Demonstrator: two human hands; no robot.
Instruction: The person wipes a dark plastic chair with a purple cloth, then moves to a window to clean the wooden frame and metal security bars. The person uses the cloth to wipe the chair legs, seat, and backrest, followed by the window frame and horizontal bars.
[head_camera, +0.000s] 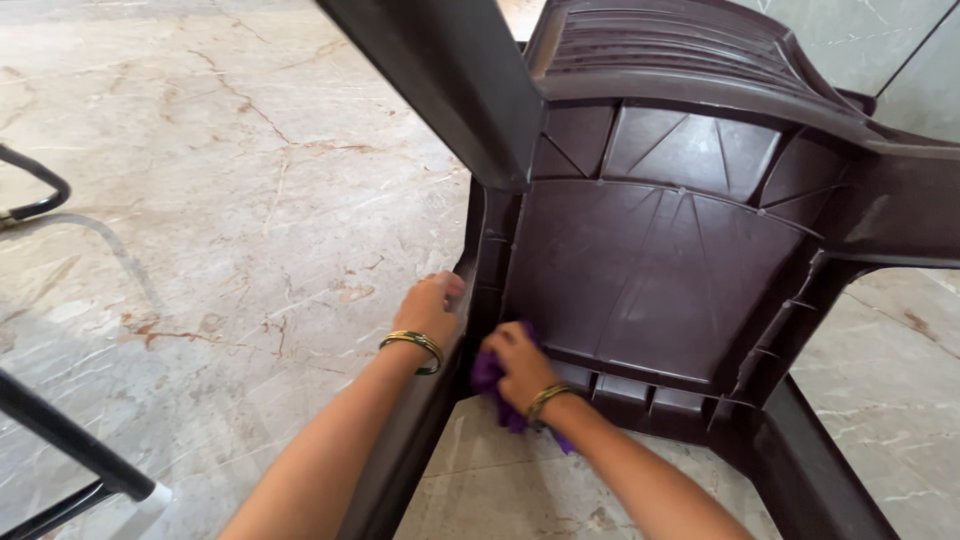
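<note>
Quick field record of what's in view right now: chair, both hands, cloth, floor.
chair: dark brown plastic chair, tipped over, underside of seat facing the camera
left hand: left hand on the chair's side edge by a leg
right hand: right hand pressing a purple cloth against the seat underside
wrists: bangle on each
floor: beige marble floor

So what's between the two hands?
In the head view, the dark brown plastic chair's leg lies between the left hand and the right hand gripping a purple cloth.
</note>
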